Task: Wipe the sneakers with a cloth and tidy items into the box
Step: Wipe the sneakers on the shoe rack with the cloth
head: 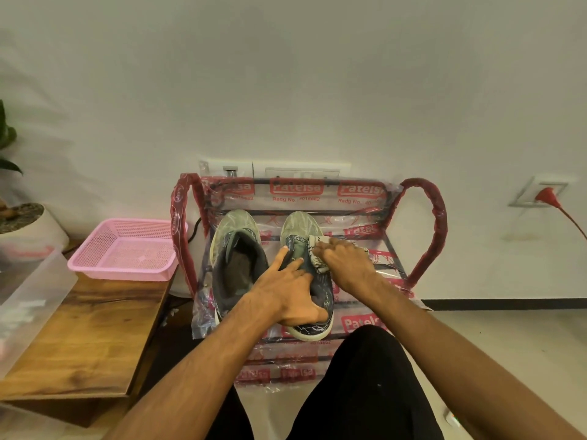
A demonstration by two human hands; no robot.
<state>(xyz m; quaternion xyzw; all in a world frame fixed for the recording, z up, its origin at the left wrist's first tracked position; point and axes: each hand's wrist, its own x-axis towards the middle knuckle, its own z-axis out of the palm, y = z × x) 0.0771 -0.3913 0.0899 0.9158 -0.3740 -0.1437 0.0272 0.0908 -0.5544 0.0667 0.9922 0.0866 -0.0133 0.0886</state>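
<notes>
- Plastic box (pixel 38 281), clear-walled, sits at the left edge of a wooden table (pixel 95 328); a pink mesh basket (pixel 120 271) stands at the table's far right corner.
- Grey-green and worn, the left sneaker (pixel 235 249) stands untouched on the left side of a film-wrapped red rack (pixel 428 223). Its toe points to the rack's far edge and its heel to the near edge.
- The left hand (pixel 286 290) braces the right sneaker (pixel 298 227), with fingers spread and nearly straight across the shoe's opening. Nothing is clasped.
- The right sneaker lies parallel to its mate at mid-rack. Its long axis runs from near edge to far edge, toe towards the wall.
- It looks light, with a soft fabric upper that would likely give under pressure and a firmer pale sole. The heel collar or sole rim seems the surest hold.
- The right hand (pixel 346 258) curls over a bunched pale cloth (pixel 317 249) and presses it to that sneaker's right flank. The cloth looks limp and easily wadded.
</notes>
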